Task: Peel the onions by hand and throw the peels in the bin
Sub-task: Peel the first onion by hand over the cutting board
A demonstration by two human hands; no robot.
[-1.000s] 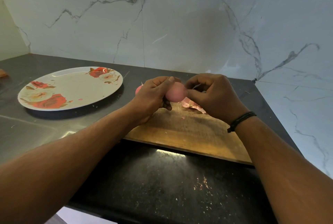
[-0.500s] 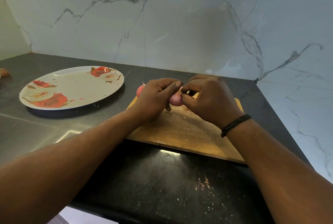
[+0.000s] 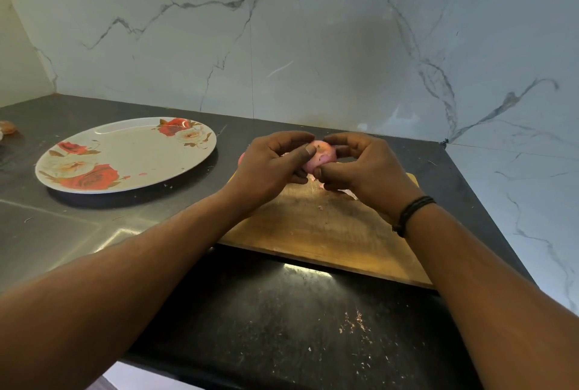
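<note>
Marble-veined wall panels are rising behind a dark countertop (image 3: 250, 311), and all the action is sitting over the wooden cutting board (image 3: 322, 233) at the counter's right end. Both hands are meeting above the board's far edge, cupping one small pink onion (image 3: 322, 154) between them. The left hand (image 3: 269, 167) is wrapping its curled fingers around the onion's left side, thumb pressing across the top, while the right hand (image 3: 360, 167) is curling in from the other side, thumb and forefinger pinching at the lower skin. So we're mid-peel here, by my reading: the onion is looking mostly smooth and pale, with a few dark flecks clinging on. Scraps of peel (image 3: 347, 192) are lying on the board just under the right hand, and a second pinkish onion is peeking out behind the left wrist, mostly hidden. Over to the left, a floral plate (image 3: 125, 154) is waiting. Next move is probably calling for a fingernail under that last skin, a clean strip away, then gathering the peels. No bin is showing anywhere.
</note>
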